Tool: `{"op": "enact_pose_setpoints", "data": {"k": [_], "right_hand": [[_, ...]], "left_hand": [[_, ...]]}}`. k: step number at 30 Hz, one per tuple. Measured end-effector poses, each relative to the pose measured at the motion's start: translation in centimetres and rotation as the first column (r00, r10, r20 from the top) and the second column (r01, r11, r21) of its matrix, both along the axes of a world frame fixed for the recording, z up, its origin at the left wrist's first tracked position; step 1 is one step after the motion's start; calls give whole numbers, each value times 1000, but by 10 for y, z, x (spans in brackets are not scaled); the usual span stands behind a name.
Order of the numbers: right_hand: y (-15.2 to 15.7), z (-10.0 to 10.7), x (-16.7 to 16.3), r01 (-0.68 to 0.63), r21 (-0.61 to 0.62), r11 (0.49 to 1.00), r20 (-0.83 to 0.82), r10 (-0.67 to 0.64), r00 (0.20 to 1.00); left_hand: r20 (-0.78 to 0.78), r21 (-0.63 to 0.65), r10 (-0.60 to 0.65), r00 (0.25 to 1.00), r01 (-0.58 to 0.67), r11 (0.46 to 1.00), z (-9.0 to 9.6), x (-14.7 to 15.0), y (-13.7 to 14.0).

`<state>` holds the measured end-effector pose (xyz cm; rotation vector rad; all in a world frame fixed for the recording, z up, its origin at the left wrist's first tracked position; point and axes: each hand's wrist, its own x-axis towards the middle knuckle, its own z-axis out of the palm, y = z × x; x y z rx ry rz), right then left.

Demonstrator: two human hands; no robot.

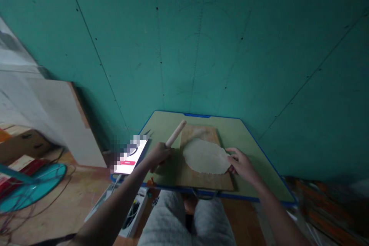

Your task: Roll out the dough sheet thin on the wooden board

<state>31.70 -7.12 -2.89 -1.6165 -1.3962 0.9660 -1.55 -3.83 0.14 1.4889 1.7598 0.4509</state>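
Note:
A flat, pale sheet of rolled dough (205, 156) lies on a wooden cutting board (191, 182), its right edge reaching past the board's side. My right hand (238, 164) pinches that right edge between thumb and fingers. In my left hand (159, 155) is a light wooden rolling pin (176, 133), held at its near end and tilted up to the right. The pin is left of the dough and does not touch it. My left fingers are wrapped round it and partly dark in shadow.
Board and dough rest on a small green table (253, 150) with a blue rim, against a green wall (196, 46). A lit tablet or phone (131, 159) stands at the left edge. Below it is a white box (135, 219) with cables. Cables also trail across the floor at left.

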Motion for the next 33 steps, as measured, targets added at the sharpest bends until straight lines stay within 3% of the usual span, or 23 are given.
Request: {"op": "enact_pose_setpoints", "data": {"k": [7, 12, 15, 20, 23, 29, 33], "right_hand": [[-6, -8, -1, -32, 187, 982, 270, -20, 963], [0, -12, 0, -24, 114, 993, 189, 2, 982], [2, -14, 0, -5, 105, 994, 176, -14, 984], [8, -16, -2, 19, 187, 982, 290, -74, 954], [20, -15, -2, 5, 215, 977, 301, -71, 951], [52, -6, -5, -16, 75, 997, 196, 1, 981], [58, 0, -20, -48, 45, 998, 180, 40, 983]], "left_hand": [[-121, 53, -75, 990, 82, 995, -11, 25, 7], [-147, 95, -92, 985, 106, 990, -11, 29, 3], [-84, 96, -63, 994, 71, 993, -7, 28, 2], [158, 99, -44, 986, 28, 995, 2, 25, -6], [191, 105, -48, 980, 28, 994, 4, 17, -13], [263, 138, -61, 963, 25, 990, 0, -4, -26], [256, 155, -39, 966, -1, 988, -1, -16, -31]]}}
